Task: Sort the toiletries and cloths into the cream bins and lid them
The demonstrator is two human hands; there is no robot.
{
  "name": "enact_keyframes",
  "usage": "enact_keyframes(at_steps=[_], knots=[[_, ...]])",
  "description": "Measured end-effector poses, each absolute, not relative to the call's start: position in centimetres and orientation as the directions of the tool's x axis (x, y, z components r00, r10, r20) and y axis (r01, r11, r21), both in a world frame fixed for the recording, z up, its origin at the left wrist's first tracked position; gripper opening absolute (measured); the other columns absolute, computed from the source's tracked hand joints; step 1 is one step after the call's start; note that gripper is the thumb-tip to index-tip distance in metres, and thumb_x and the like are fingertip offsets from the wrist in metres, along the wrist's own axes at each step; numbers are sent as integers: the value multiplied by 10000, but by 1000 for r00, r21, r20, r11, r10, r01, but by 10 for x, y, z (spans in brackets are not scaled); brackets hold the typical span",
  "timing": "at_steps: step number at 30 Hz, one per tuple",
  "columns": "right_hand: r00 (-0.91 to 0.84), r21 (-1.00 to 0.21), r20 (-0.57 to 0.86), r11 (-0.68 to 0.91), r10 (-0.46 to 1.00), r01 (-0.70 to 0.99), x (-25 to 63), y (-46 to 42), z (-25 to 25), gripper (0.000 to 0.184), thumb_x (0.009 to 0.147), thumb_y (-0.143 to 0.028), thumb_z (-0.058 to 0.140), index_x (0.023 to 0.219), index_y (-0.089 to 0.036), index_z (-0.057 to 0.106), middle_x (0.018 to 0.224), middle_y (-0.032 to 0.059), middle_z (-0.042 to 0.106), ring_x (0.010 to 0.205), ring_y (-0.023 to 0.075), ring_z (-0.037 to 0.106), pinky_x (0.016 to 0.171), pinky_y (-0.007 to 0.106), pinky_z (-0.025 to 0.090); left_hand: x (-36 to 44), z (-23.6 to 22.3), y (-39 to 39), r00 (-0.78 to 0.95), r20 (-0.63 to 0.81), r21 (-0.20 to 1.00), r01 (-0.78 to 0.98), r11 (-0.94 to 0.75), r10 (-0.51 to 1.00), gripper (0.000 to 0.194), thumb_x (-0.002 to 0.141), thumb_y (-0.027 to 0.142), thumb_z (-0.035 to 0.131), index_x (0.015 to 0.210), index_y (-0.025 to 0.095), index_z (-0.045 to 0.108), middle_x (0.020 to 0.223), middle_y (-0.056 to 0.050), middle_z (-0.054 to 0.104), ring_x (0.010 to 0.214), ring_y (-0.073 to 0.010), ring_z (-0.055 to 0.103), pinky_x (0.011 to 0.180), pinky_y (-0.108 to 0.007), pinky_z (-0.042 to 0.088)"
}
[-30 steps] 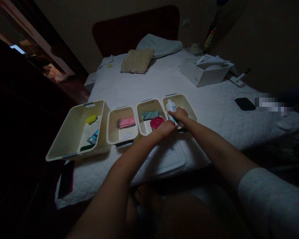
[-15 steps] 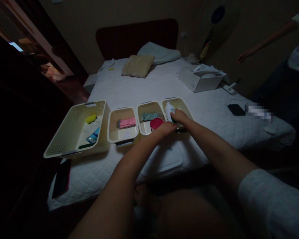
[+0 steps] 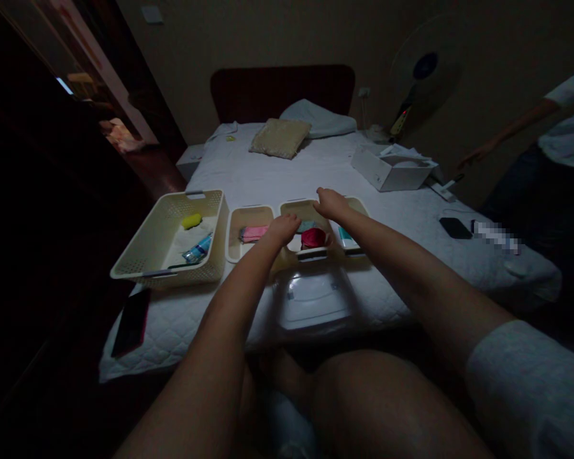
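Three small cream bins stand in a row on the white bed. The left bin [image 3: 242,220] holds a pink cloth [image 3: 253,233]. A teal cloth and a round red lid [image 3: 313,238] lie in the middle bin [image 3: 294,209]. In the right bin [image 3: 361,209] a white bottle [image 3: 347,239] lies flat. My left hand [image 3: 282,228] rests, fingers curled down, on the rim between the left and middle bins. My right hand [image 3: 330,203] hovers over the far rim of the middle bin with nothing in it.
A large cream basket [image 3: 138,252] at the left holds a yellow item and a blue tube. A clear plastic lid [image 3: 313,296] lies at the bed's near edge, with a dark phone [image 3: 131,322] at the left corner. Another person [image 3: 559,146] stands at the right, beyond a white box [image 3: 392,169].
My right hand has let go of the white bottle, which now lies in the right bin, and moved left and farther away. My left hand shifted left off the red lid. The camera tilted up.
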State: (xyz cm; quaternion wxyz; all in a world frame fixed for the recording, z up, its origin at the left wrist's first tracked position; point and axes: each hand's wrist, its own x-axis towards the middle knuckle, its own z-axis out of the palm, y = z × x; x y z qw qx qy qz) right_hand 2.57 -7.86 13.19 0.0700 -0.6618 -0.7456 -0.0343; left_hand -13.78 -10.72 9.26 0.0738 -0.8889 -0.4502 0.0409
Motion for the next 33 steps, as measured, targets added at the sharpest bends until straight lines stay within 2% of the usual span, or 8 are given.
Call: enact_keyframes(at_steps=[3, 5, 9, 16, 24, 30, 33], knots=[[-250, 32, 173, 249, 953, 968, -18, -80, 148, 347, 855, -293, 424, 1138, -116, 521, 1120, 163, 607, 1012, 262, 585, 807, 345, 465, -187, 108, -111, 463, 0, -188, 870, -455, 886, 327, 851, 84, 374, 1128, 119, 545, 1127, -136, 586, 1079, -196, 547, 896, -298, 422], [-329, 69, 188, 322, 925, 944, -53, -81, 157, 342, 858, -292, 416, 1138, -122, 517, 1122, 163, 604, 1008, 257, 585, 797, 344, 471, -219, 117, -116, 310, 14, -192, 934, -301, 951, 334, 858, 85, 349, 1122, 103, 553, 1115, -152, 592, 1072, -215, 555, 887, -319, 432], [-451, 114, 182, 437, 874, 892, -128, -88, 166, 338, 849, -286, 427, 1129, -127, 528, 1127, 152, 603, 1000, 256, 590, 793, 346, 481, -275, 130, -129, 107, 69, -167, 981, -95, 992, 362, 878, 114, 299, 1133, 83, 553, 1123, -171, 580, 1070, -249, 555, 852, -336, 458], [-570, 121, 151, 558, 807, 821, -227, -106, 147, 337, 843, -235, 431, 1146, -126, 528, 1139, 161, 596, 1001, 260, 593, 812, 362, 473, -353, 124, -161, -70, 68, -148, 986, 80, 995, 336, 866, 180, 370, 1117, 76, 567, 1115, -170, 585, 1064, -251, 553, 892, -332, 443], [-590, 104, 82, 582, 803, 807, -272, -99, 114, 317, 839, -209, 443, 1119, -112, 554, 1125, 180, 599, 1005, 262, 591, 814, 345, 460, -420, 85, -193, -266, -40, -73, 962, 262, 963, 333, 869, 257, 378, 1129, 134, 547, 1136, -140, 576, 1057, -225, 556, 859, -301, 462], [-612, 71, 35, 609, 790, 790, -295, -86, 92, 338, 830, -214, 442, 1133, -118, 556, 1115, 184, 598, 1017, 258, 583, 820, 337, 450, -441, 71, -193, -311, -27, 23, 950, 312, 950, 340, 880, 303, 362, 1110, 135, 549, 1141, -136, 571, 1074, -213, 549, 898, -300, 442], [-625, 69, 23, 623, 780, 779, -305, -80, 82, 355, 826, -216, 444, 1148, -115, 552, 1115, 190, 596, 1034, 264, 572, 832, 342, 442, -447, 63, -189, -327, -13, 14, 945, 328, 945, 335, 876, 312, 368, 1104, 147, 550, 1133, -118, 576, 1074, -204, 545, 901, -285, 438]])
